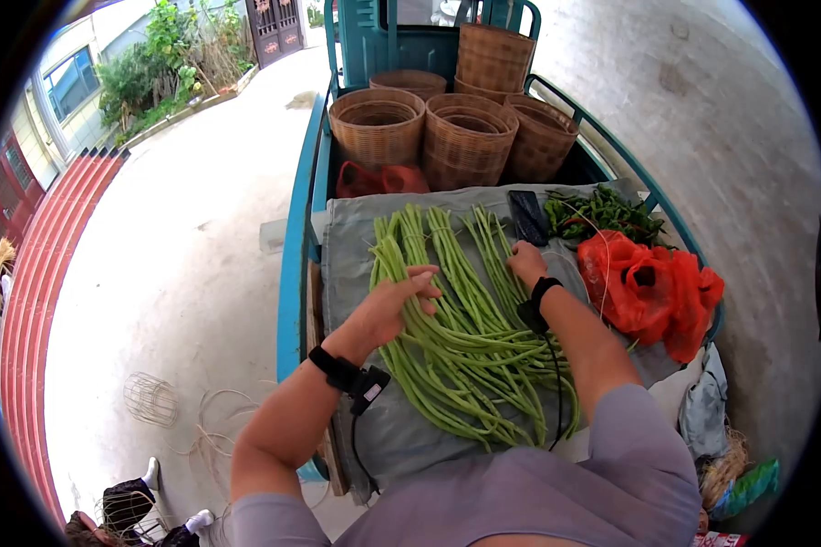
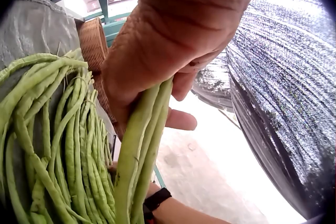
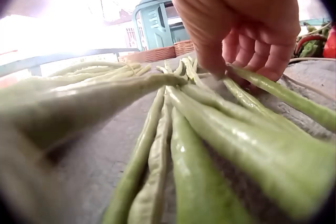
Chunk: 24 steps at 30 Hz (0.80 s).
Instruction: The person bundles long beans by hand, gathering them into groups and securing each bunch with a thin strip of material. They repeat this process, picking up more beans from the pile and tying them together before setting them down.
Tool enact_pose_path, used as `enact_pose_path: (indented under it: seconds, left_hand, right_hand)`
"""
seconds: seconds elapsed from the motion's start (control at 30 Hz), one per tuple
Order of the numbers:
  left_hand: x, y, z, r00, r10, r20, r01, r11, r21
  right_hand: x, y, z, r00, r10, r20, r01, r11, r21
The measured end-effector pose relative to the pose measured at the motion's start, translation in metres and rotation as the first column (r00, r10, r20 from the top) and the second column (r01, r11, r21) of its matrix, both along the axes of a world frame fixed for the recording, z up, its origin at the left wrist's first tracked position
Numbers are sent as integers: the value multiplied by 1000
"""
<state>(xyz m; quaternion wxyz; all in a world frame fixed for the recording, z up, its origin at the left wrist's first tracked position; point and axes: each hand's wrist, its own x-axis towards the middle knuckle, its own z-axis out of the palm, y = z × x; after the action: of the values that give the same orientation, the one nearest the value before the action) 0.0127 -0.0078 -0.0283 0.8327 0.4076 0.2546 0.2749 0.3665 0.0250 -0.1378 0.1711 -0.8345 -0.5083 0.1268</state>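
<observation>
A heap of long green beans (image 1: 465, 337) lies spread over a grey cloth (image 1: 347, 237) on a blue cart bed (image 1: 294, 273). My left hand (image 1: 420, 287) is over the left side of the heap. In the left wrist view it (image 2: 178, 85) grips two beans (image 2: 142, 150) that run up under the palm. My right hand (image 1: 523, 258) is at the far right of the heap. In the right wrist view its curled fingers (image 3: 247, 56) and thumb pinch the end of a bean (image 3: 278, 94) against the cloth. Both wrists wear black straps.
Several wicker baskets (image 1: 379, 123) stand at the back of the cart. Red plastic bags (image 1: 652, 292) and a pile of green peppers (image 1: 602, 214) lie right of the beans, with a dark flat object (image 1: 526, 217) beside them. A wire cage (image 1: 150, 399) sits on the concrete at left.
</observation>
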Motion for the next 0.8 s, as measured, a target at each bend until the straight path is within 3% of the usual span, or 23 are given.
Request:
enact_pose_path:
  seconds: [0.1, 0.2, 0.3, 0.4, 0.5, 0.7, 0.8]
  left_hand:
    - [-1, 1, 1, 1000, 4, 0, -4, 1000, 9]
    - [1, -1, 4, 999, 17, 31, -17, 1000, -1]
    - [1, 0, 5, 996, 29, 87, -27, 1000, -15]
    - [1, -3, 8, 987, 38, 154, -38, 999, -3]
    - [3, 0, 4, 976, 34, 213, -40, 999, 23]
    - [2, -1, 8, 977, -36, 211, 21, 997, 73]
    - [2, -5, 14, 971, -58, 230, 42, 996, 76]
  right_hand:
    - [-2, 0, 9, 981, -76, -178, 108, 979, 176]
    - [-11, -2, 11, 891, 217, -398, 21, 857, 515]
    - [-75, -49, 85, 613, 389, -688, -20, 878, 478]
    - [-123, -89, 120, 489, 502, -713, -132, 851, 509]
    - [-144, -109, 120, 452, 504, -736, -198, 861, 468]
    - [-175, -123, 117, 315, 502, -806, -128, 864, 488]
    - [-180, -122, 106, 336, 516, -788, -89, 850, 519]
